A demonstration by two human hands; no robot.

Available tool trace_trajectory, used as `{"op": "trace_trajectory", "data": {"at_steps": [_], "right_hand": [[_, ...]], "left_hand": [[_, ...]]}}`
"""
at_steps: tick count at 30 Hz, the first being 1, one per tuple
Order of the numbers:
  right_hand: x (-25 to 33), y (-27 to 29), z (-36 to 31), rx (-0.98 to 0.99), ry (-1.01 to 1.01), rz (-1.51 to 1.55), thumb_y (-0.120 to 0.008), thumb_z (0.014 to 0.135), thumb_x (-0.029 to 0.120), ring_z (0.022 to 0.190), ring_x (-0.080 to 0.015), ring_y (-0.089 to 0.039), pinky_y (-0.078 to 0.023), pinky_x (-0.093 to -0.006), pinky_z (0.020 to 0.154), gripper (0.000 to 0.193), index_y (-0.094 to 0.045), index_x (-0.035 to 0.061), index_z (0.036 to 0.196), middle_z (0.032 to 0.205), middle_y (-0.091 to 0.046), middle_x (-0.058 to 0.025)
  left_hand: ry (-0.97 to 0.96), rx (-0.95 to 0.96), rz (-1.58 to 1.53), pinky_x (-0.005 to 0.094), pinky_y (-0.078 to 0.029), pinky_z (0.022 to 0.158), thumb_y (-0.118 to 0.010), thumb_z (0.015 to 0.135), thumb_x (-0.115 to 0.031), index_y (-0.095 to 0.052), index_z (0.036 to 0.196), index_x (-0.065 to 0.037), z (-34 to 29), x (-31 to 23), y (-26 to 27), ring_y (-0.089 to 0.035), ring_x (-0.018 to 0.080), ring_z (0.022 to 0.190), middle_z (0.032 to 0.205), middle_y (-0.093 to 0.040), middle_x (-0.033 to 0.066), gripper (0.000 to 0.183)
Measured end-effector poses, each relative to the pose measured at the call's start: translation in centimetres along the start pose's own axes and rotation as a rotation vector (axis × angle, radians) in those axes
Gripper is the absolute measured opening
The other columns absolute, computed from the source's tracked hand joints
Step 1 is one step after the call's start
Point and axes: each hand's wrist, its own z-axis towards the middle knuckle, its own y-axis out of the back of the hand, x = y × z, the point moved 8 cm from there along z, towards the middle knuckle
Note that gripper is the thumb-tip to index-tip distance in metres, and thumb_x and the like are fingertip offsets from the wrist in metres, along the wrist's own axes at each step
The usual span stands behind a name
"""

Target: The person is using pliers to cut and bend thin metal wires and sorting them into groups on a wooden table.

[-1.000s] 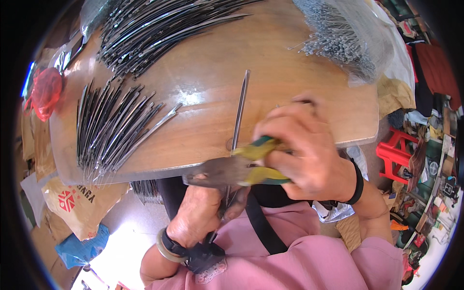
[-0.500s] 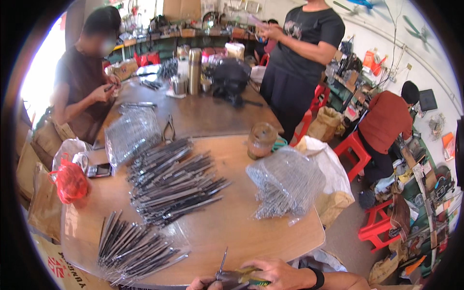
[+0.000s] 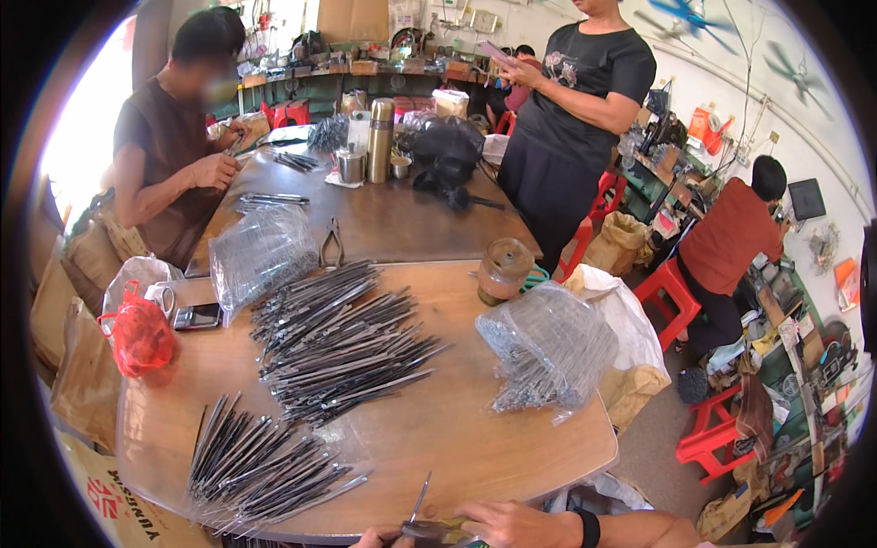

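Since the earlier frame, little has shifted; both hands remain at the table's (image 3: 512, 457) near edge. Pliers (image 3: 437, 531) and a thin metal rod (image 3: 420, 498) are gripped by the right hand (image 3: 512, 525), fingers pressed together; the left hand's (image 3: 379, 539) finger state cannot be told.

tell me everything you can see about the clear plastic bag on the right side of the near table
The clear plastic bag lies on its side on the light wooden table, near the right edge. It is thin, transparent and crinkled, bulging with thin grey metal wire pieces that gather thickest at its lower end. A brown glass jar stands just behind it. No hand touches it; the person's hands are at the table's near edge.
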Motion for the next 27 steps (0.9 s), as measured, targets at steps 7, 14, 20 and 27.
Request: {"op": "trace_trajectory", "data": {"at_steps": [7,14,20,27], "right_hand": [[-2.3,-1.6,1.0,0.071,-0.096,0.222,-0.062,0.087,0.028,0.082,-0.0404,-0.063,-0.052,-0.0443,0.07,0.041,-0.06,-0.0069,0.11,0.106,-0.058,-0.0278],[-6.5,6.5,-2.5,-0.197,-0.345,0.509,-0.071,0.082,0.015,0.075,-0.0299,-0.066,-0.053,-0.0344,0.073,0.031,-0.065,-0.0016,0.107,0.097,-0.064,-0.0164],[-9.0,13.9,1.1,-0.46,-0.13,-0.194,-0.069,0.071,0.002,0.076,-0.0266,-0.062,-0.052,-0.0338,0.065,0.023,-0.066,-0.0011,0.094,0.09,-0.059,-0.0133],[-10.3,12.0,4.1,-0.272,0.085,-0.629,-0.065,0.058,0.002,0.084,-0.0308,-0.059,-0.052,-0.0373,0.066,0.022,-0.06,-0.0011,0.078,0.098,-0.056,-0.0166]], "left_hand": [[0.223,-0.098,-0.135,0.0209,-0.036,0.048,-0.057,0.09,-0.004,-0.058,0.09,-0.002,2.8,-0.3,-0.4,-0.047,0.0084,0.053,0.067,-0.055,0.0019,0.002],[-0.122,-0.415,0.423,0.0199,-0.033,0.049,-0.054,0.091,0.001,-0.058,0.089,0.0,1.3,-5.1,10.7,-0.045,0.0048,0.057,0.067,-0.053,-0.0007,0.004],[-0.547,-0.372,1.356,0.0383,-0.043,0.084,-0.062,0.08,0.0,-0.059,0.102,0.003,4.3,-9.9,9.3,-0.055,0.0302,0.089,0.097,-0.057,0.0165,0.022],[-0.215,-0.235,0.935,0.0323,-0.047,0.075,-0.061,0.078,0.005,-0.061,0.097,0.005,7.9,-10.4,7.3,-0.06,0.0273,0.08,0.088,-0.061,0.0145,0.019]]}}
